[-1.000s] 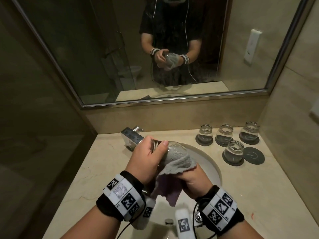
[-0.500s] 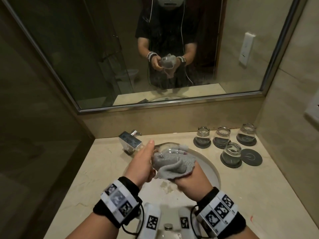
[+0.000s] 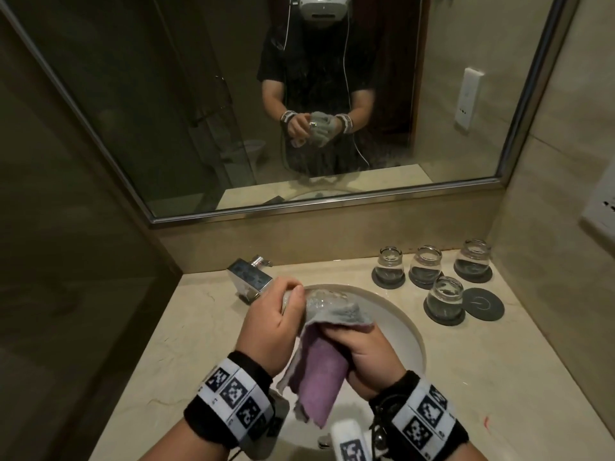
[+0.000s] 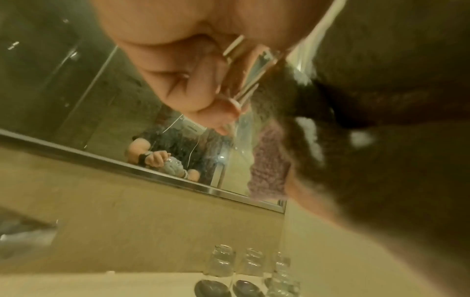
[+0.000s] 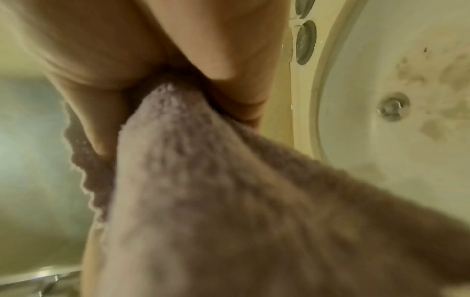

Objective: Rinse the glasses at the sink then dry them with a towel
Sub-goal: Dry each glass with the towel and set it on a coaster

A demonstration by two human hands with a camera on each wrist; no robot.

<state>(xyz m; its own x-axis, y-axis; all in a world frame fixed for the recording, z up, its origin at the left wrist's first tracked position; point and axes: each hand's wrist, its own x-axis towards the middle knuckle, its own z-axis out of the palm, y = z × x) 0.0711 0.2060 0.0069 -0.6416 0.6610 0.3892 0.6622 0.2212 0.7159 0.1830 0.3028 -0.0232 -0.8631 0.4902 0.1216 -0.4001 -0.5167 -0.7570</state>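
Over the sink (image 3: 404, 331) I hold a clear glass (image 3: 319, 299) on its side. My left hand (image 3: 271, 322) grips its open end, fingers curled round the rim; the rim (image 4: 244, 66) shows by my fingers in the left wrist view. My right hand (image 3: 357, 347) clutches a grey and purple towel (image 3: 321, 364) that wraps the glass's other end and hangs down. The towel (image 5: 229, 191) fills the right wrist view under my fingers. Several more glasses (image 3: 444, 296) stand upside down on dark coasters at the right.
A chrome tap (image 3: 249, 277) stands left of the basin on the beige counter (image 3: 466, 371). One bare coaster (image 3: 482, 304) lies beside the nearest glass. A wall mirror (image 3: 299, 94) shows my reflection. The wall closes in at the right; the basin drain (image 5: 393, 106) is below.
The towel has unfolded and now hangs down purple side out. My left hand has curled back onto the glass rim after opening briefly. Both hands sit slightly lower over the basin.
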